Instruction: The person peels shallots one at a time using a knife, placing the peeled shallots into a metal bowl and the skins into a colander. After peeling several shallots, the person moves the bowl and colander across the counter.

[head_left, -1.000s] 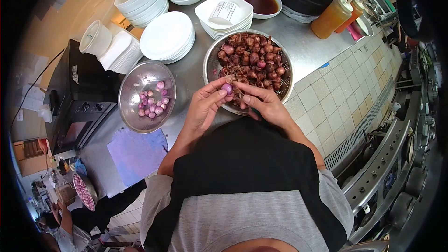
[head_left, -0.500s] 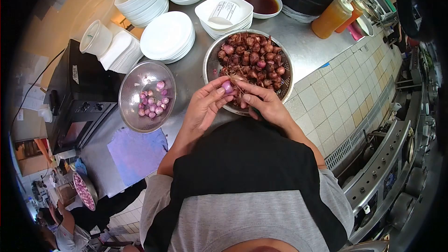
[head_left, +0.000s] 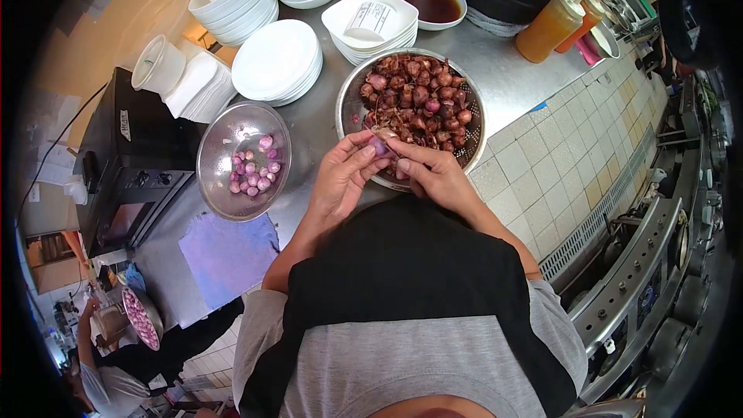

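Note:
My left hand (head_left: 344, 171) pinches a purple shallot (head_left: 379, 146) between thumb and fingers, above the near rim of a steel colander (head_left: 346, 101). Close against it, my right hand (head_left: 435, 173) has thumb and forefinger pressed together on the shallot's papery skin (head_left: 395, 136). Brown-skinned shallots (head_left: 422, 97) with dry tops fill much of the colander. To the left, a second perforated steel bowl (head_left: 219, 147) holds several peeled, pink-purple shallots (head_left: 251, 174).
White plates (head_left: 275, 58), stacked bowls (head_left: 371, 19) and a bowl of dark liquid (head_left: 429, 4) line the back. Sauce bottles (head_left: 549, 27) stand right. A black oven (head_left: 135, 162) and purple cloth (head_left: 231, 255) lie left. A co-worker (head_left: 108, 375) is near another shallot bowl (head_left: 142, 319).
My right fingers have closed in nearer to the shallot, and its skin is drawn differently. At lower left, the co-worker's arm has risen toward the items there.

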Demonstrator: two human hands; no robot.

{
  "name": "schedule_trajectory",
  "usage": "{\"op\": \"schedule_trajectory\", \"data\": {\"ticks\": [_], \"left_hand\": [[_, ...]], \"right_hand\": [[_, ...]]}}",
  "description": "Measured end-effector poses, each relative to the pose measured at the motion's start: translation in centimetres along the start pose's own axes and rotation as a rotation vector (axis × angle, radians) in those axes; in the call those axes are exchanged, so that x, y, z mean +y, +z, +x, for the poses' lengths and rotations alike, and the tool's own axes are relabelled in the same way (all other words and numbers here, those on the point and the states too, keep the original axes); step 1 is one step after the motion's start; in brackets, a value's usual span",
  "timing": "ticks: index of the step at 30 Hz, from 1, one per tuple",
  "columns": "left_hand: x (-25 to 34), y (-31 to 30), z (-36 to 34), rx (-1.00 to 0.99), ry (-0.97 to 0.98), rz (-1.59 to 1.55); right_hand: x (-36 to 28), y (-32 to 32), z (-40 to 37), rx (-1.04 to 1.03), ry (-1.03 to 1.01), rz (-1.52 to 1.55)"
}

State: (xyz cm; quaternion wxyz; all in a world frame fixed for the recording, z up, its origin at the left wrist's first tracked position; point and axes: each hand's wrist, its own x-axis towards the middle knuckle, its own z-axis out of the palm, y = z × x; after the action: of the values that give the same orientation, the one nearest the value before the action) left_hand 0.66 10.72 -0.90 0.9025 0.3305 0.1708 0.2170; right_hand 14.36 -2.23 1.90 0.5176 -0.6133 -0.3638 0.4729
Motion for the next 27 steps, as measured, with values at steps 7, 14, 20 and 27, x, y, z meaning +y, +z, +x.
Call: {"op": "schedule_trajectory", "data": {"ticks": [7, 14, 20, 27], "left_hand": [[0.1, -0.7, 0.0, -0.150, 0.014, -0.022], [0.0, -0.3, 0.1, -0.090, -0.014, -0.100], [-0.3, -0.4, 0.2, -0.064, 0.017, -0.061], [-0.1, -0.7, -0.2, -0.111, 0.057, -0.067]], "right_hand": [[-0.4, -0.9, 0.3, -0.105, 0.073, 0.466], [-0.5, -0.5, 0.1, -0.083, 0.051, 0.399], [-0.3, -0.4, 0.4, -0.025, 0.063, 0.391], [0.9, -0.8, 0.9, 0.091, 0.025, 0.408]]}}
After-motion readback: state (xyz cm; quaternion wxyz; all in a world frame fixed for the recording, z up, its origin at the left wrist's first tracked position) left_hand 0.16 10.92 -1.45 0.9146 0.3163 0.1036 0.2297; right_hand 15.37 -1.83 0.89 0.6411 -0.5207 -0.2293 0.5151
